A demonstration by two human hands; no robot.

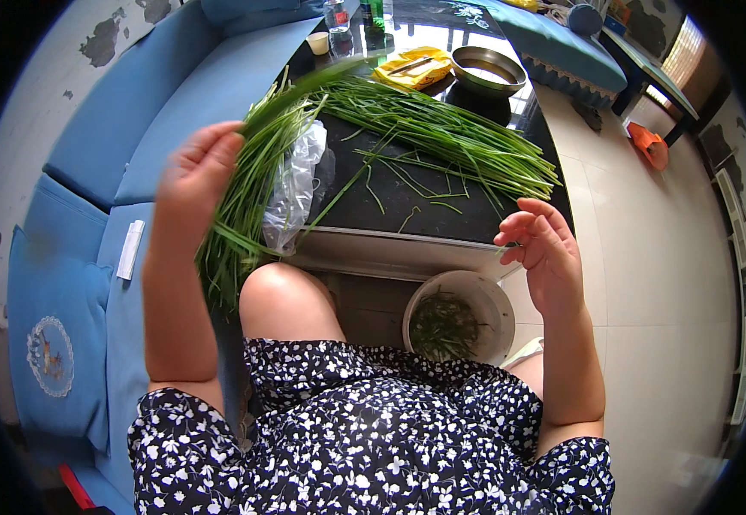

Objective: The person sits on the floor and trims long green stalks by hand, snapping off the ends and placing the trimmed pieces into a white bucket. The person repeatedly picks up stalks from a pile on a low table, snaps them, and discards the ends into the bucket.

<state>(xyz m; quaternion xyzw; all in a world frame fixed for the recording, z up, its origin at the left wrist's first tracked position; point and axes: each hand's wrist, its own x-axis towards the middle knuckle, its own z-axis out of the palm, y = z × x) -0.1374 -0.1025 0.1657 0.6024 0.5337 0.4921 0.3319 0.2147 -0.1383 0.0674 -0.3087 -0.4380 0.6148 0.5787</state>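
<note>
My left hand (202,161) is raised above a heap of long green leafy stalks (257,154), pinching the end of a blurred green stalk or small bunch (302,87) that reaches up and right. A second pile of green stalks (443,129) lies across the black table, pale ends to the right. Near the table's front right corner my right hand (537,235) hovers with its fingers apart and curved; a tiny green bit shows near its fingertips. Between the left heap and the bare tabletop lies a clear plastic bag (292,187). Loose stalks (424,183) are scattered on the tabletop.
A white bucket (505,315) with green scraps stands below the table's front edge (373,238). Farther back are a metal bowl (488,71), a yellow bag (434,76) with a knife-like tool on it, a paper cup (317,43) and bottles. A blue sofa (186,109) stands left.
</note>
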